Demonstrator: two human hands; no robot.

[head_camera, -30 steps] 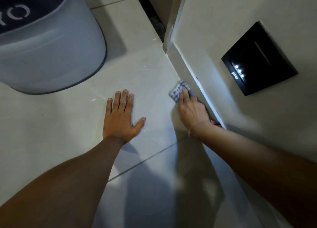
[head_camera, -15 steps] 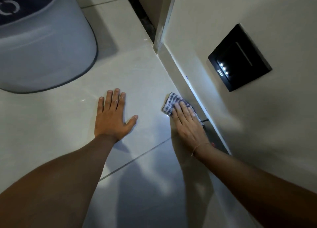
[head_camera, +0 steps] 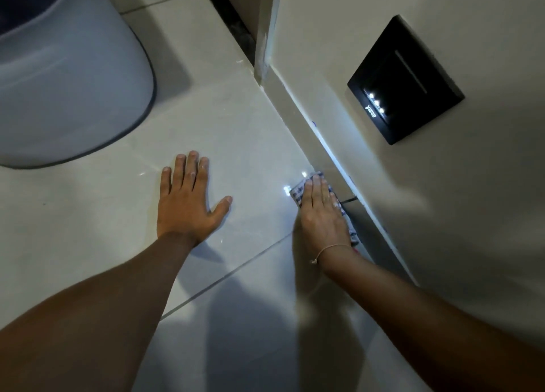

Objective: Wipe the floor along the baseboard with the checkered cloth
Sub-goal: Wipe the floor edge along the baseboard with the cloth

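My right hand (head_camera: 321, 214) lies flat on the checkered cloth (head_camera: 298, 191), pressing it onto the pale tiled floor (head_camera: 247, 143) right against the baseboard (head_camera: 298, 117). Only the cloth's front edge and a strip along its right side show; the hand hides the rest. My left hand (head_camera: 188, 202) rests palm down on the tile to the left, fingers spread, holding nothing. The baseboard runs diagonally from the wall corner at the top down to the lower right.
A large grey round bin (head_camera: 65, 75) stands on the floor at the upper left. A black wall plate with small white lights (head_camera: 404, 81) is set low in the wall at the right. A dark door gap (head_camera: 233, 16) lies behind the wall corner.
My right hand has pulled the cloth back towards me along the baseboard, then held near the baseboard joint. My left hand has stayed planted on the tile.
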